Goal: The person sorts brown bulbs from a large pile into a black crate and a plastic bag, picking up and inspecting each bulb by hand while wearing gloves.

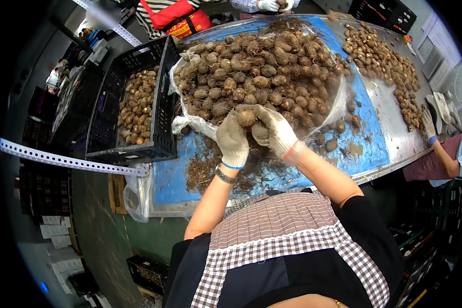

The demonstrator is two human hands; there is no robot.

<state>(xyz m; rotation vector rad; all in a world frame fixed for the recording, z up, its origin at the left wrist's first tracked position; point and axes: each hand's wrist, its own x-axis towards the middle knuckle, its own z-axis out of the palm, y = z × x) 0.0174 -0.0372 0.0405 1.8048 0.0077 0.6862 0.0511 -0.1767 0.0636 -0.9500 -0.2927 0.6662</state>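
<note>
A small round brown taro corm [247,118] is held up in front of my chest, over the near side of a large heap. My left hand [233,139], in a soiled whitish glove with a blue cuff, is closed round the corm's left side. My right hand [275,131], gloved alike with a reddish cuff, has its fingers curled in against the corm from the right; its fingertips are partly hidden. Beyond them, a big pile of hairy taro corms [261,69] lies on a spread clear plastic sheet [194,123]. Root trimmings [202,173] lie below my hands.
A black crate [161,123] with taro corms stands at the left. Blue sheeting [372,138] covers part of the metal table [395,123]. Another taro pile [380,59] spreads at the right, near a co-worker's gloved hand [428,123]. Another person's gloved hands [274,5] show across the table.
</note>
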